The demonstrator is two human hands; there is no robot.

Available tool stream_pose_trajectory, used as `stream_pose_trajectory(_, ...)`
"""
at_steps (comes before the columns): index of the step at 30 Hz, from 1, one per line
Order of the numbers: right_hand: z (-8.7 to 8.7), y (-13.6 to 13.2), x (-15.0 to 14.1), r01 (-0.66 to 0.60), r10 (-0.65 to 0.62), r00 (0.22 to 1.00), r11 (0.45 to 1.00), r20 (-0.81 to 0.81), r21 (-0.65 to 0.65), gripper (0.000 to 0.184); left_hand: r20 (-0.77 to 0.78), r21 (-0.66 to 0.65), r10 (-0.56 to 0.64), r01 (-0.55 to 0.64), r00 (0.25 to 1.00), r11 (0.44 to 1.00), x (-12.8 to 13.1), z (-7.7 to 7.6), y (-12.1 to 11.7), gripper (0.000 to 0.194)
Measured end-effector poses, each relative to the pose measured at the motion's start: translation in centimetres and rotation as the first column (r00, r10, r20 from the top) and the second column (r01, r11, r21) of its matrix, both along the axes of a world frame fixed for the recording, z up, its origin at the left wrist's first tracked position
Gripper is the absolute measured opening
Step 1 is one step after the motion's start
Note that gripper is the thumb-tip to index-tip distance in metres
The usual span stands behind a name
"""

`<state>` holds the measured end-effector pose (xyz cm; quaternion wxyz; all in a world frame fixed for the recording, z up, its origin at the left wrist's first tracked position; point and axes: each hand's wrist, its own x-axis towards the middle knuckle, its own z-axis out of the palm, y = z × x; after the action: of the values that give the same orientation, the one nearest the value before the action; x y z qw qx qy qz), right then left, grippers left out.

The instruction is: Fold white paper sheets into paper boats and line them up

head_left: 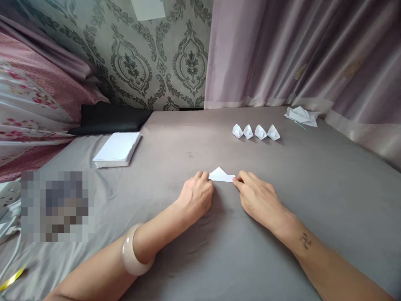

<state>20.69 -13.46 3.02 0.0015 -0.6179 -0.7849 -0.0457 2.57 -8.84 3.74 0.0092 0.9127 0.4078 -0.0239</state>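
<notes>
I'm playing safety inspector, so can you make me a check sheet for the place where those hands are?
Surface: grey cloth, wrinkled toward the left.
Things: folded white paper between the hands; four small paper shapes in a row beyond; paper stack to the left.
Clutter: loose papers, far right; yellow strip, near left.
Hands: left hand and right hand hold the paper's two ends.
Cables: white cable, left edge.
Surroundings: patterned wall, purple curtain.

Folded papers (260, 132) on grey cloth (175, 142)
</notes>
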Motion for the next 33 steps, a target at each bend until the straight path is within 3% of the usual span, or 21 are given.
stream_pose_trajectory(3,0.1,0.5,0.5,0.084,-0.087,0.989,0.996,-0.123,-0.026,0.031,0.135,0.037,0.072,-0.078,0.988,0.996,-0.5,-0.8,1.3,0.024)
stream_pose_trajectory(6,0.0,1.2,0.9,0.141,-0.142,0.947,0.99,-0.289,-0.023,0.024,0.224,0.051,0.018,-0.031,0.975,0.998,-0.9,-1.7,2.5,0.025)
stream_pose_trajectory(12,-1.1,2.2,1.1,0.029,-0.032,0.875,0.999,-0.483,-0.014,0.046,0.176,0.144,-0.163,0.138,0.971,0.98,-1.1,-2.7,3.5,0.037)
stream_pose_trajectory(15,-1.7,2.7,1.2,0.011,-0.025,0.769,1.0,-0.639,-0.026,0.048,0.245,0.16,-0.158,0.12,0.957,0.98,-1.2,-2.6,3.8,0.035)
stream_pose_trajectory(17,-1.6,3.0,1.2,0.039,-0.076,0.649,0.997,-0.757,-0.067,0.039,0.41,0.085,-0.103,0.075,0.906,0.994,-1.4,-2.4,4.0,0.032)
stream_pose_trajectory(20,-0.8,3.2,1.2,0.059,-0.167,0.407,0.986,-0.898,-0.157,0.029,0.641,-0.205,0.111,0.029,0.759,0.978,-1.4,-1.9,4.0,0.03)
stream_pose_trajectory(23,0.3,3.1,1.1,-0.015,-0.18,0.17,0.983,-0.969,-0.185,0.03,0.684,-0.509,0.317,0.117,0.657,0.853,-1.1,-1.3,3.4,0.033)
stream_pose_trajectory(25,0.8,2.9,0.9,-0.048,-0.183,0.076,0.981,-0.98,-0.187,0.029,0.678,-0.622,0.391,0.203,0.622,0.756,-0.7,-0.9,2.9,0.036)
stream_pose_trajectory(28,1.0,2.7,0.8,-0.072,-0.216,0.038,0.973,-0.976,-0.218,0.028,0.646,-0.695,0.461,0.218,0.608,0.685,-0.3,-0.5,2.1,0.043)
stream_pose_trajectory(31,0.7,2.5,0.6,-0.09,-0.244,0.067,0.964,-0.968,-0.249,0.027,0.676,-0.671,0.474,0.205,0.564,0.713,0.1,-0.4,1.6,0.039)
stream_pose_trajectory(33,0.5,2.3,0.4,-0.066,-0.241,0.12,0.966,-0.963,-0.25,0.026,0.702,-0.673,0.508,0.234,0.498,0.701,0.3,-0.6,1.5,0.034)
